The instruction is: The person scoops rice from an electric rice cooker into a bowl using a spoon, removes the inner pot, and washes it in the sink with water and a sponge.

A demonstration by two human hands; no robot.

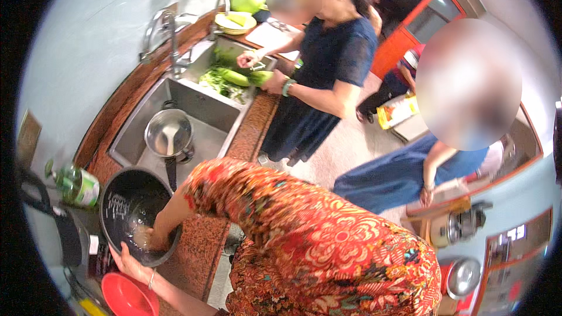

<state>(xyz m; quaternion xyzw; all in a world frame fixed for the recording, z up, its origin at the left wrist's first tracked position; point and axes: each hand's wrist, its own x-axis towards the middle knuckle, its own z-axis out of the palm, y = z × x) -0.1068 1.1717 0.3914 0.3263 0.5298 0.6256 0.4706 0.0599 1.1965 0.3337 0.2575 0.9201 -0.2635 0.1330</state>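
Note:
A dark rice cooker inner pot (127, 188) with white level marks stands tilted on the granite counter, holding cloudy water and what looks like rice (141, 233). My right hand (156, 238) reaches down inside it; the fingertips are partly hidden in the water. At the pot's lower outer edge, my left hand (131, 264) grips the rim and side, with a bracelet on the wrist. A red plastic basin (127, 296) sits just below my left hand. A patterned red sleeve (307, 224) covers my right arm.
Beside the pot, a double steel sink (206, 112) holds a saucepan (169, 134). A person (333, 57) handles a green gourd (261, 78) over the far basin. A green pump bottle (81, 186) stands by the wall. Another person in blue (395, 171) is behind.

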